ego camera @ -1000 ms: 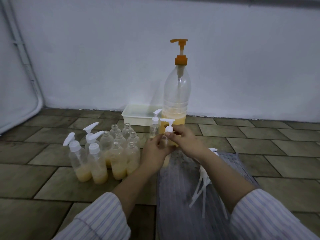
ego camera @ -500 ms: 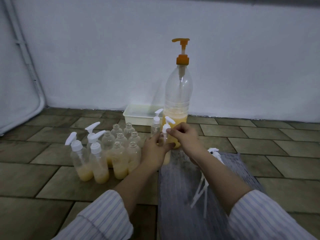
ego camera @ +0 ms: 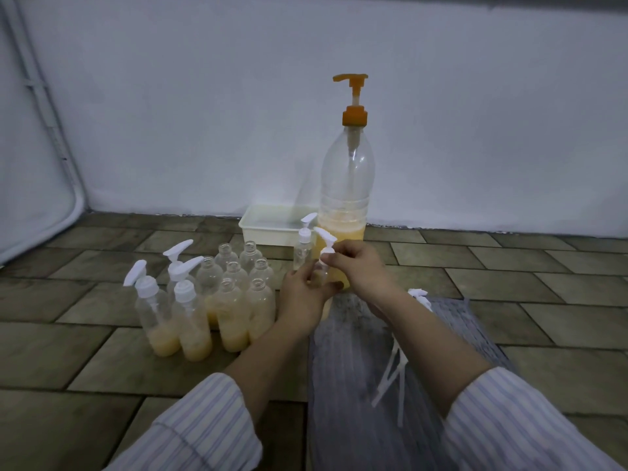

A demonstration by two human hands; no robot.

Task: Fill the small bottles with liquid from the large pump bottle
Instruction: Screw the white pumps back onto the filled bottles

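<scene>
White pump cap (ego camera: pixel 325 248) going onto a small bottle (ego camera: pixel 319 275), so this looks like the capping step.

Left hand (ego camera: pixel 300 297) wraps the small bottle just in front of the large pump bottle (ego camera: pixel 346 205) on the floor; right hand (ego camera: pixel 356 266) pinches the cap collar. Next is probably twisting it snug, then parking it with the filled bottles (ego camera: pixel 204 300); six of those look uncapped.

Floor of rectangular brown stone tiles (ego camera: pixel 85 341) laid in staggered rows, meeting a plain white wall (ego camera: pixel 204 113) at the back. A shallow white rectangular plastic tray (ego camera: pixel 268 229) rests on the floor against the wall. At far left, a curved white tubular frame (ego camera: pixel 51 130) descends and bends along the floor. A grey ribbed cloth (ego camera: pixel 346 385) lies in the foreground.
</scene>
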